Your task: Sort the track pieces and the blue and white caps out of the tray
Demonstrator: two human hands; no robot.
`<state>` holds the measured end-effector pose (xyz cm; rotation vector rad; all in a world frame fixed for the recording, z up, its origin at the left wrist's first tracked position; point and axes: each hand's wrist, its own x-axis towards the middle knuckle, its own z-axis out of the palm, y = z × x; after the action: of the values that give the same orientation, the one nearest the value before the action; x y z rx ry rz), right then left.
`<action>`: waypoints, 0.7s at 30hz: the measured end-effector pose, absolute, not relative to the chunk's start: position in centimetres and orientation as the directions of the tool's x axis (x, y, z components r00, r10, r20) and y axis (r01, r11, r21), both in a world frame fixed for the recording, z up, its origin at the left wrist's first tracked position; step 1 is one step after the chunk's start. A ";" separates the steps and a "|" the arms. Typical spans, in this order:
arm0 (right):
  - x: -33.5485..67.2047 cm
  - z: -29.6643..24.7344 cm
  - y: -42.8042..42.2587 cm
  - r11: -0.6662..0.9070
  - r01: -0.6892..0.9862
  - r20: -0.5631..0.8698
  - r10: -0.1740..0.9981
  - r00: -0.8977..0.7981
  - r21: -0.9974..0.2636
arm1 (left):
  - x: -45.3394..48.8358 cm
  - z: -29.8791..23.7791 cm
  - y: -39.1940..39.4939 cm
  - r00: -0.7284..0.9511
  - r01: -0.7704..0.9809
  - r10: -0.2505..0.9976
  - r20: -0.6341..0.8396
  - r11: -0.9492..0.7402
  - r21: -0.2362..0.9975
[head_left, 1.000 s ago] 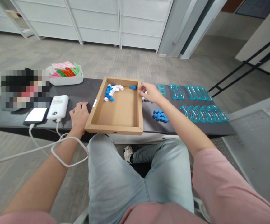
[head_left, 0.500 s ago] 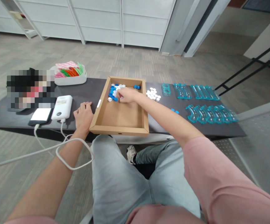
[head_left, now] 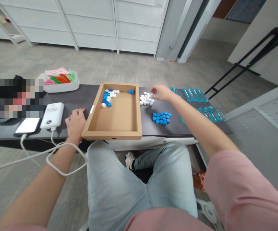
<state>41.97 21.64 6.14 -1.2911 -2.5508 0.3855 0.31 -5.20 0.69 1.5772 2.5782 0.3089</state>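
Observation:
A shallow cardboard tray (head_left: 90, 125) sits on the dark table (head_left: 86, 93) before me. Several blue and white hexagonal pieces (head_left: 108, 96) lie mixed in its far left corner, with two blue ones (head_left: 130, 92) at the far right. Right of the tray lie a pile of white pieces (head_left: 146, 98) and a pile of blue pieces (head_left: 161, 117). My right hand (head_left: 161, 92) hovers at the white pile's far edge, fingers curled toward it; whether it holds a piece is hidden. My left hand (head_left: 75, 122) rests fingers down on the table beside the tray's left wall.
Left of my left hand lie a white power bank (head_left: 52, 115) with a cable and a phone (head_left: 28, 125). A white tub of coloured strips (head_left: 58, 80) stands at the back left. Several clear teal curved parts (head_left: 202, 102) lie along the table's right end.
My right hand left the mixed pieces in the tray and moved right to the white pile outside it. The left hand stayed beside the tray. The camera view shifted slightly.

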 end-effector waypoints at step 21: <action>39.2 4.9 24.5 0.573 0.696 0.251 0.818 -0.517 -0.433 | 0.3 0.5 -5.2 -0.468 0.865 0.883 0.025 0.452 0.216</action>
<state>39.22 24.52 4.88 -1.2192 -2.3795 0.3887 0.31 -5.17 0.46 1.5692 2.5992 0.3036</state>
